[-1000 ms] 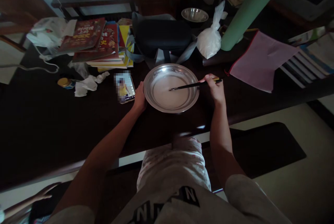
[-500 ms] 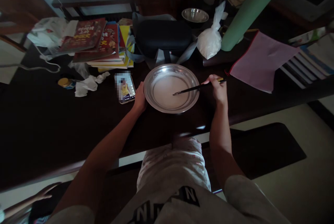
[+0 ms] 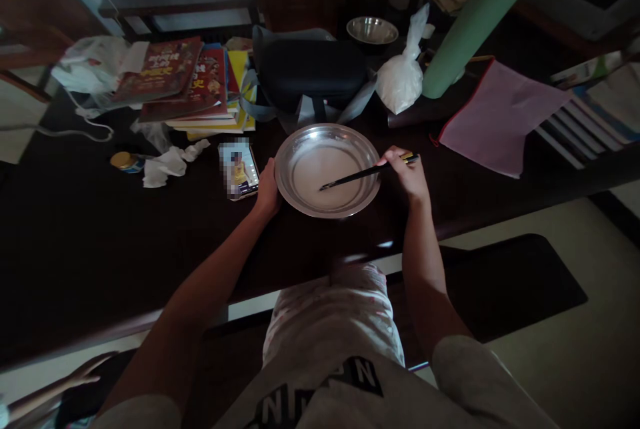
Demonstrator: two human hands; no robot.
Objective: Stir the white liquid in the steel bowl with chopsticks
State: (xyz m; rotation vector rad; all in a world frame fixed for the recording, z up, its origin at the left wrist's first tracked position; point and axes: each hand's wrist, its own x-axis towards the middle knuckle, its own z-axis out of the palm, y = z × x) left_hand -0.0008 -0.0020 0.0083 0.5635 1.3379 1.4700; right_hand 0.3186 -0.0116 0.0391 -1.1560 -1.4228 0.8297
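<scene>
A shallow steel pan (image 3: 300, 139) with pale white liquid in it sits on the dark table (image 3: 100, 242) in front of me. My left hand (image 3: 267, 189) rests against the pan's left rim. My right hand (image 3: 407, 172) is closed on dark chopsticks (image 3: 357, 176) at the pan's right side. Their tips reach down into the liquid near the pan's middle.
A phone (image 3: 239, 169) lies just left of the pan. Behind it are stacked books (image 3: 195, 85), a dark case (image 3: 313, 69), a white plastic bag (image 3: 400, 79), a small steel bowl (image 3: 373, 30), a green bottle (image 3: 470, 22) and a pink pouch (image 3: 500, 115). Another person's hand (image 3: 85, 372) shows at lower left.
The chopstick tips have swept around in the liquid, first rightward and now back to the left and lower. My left hand has stayed at the rim.
</scene>
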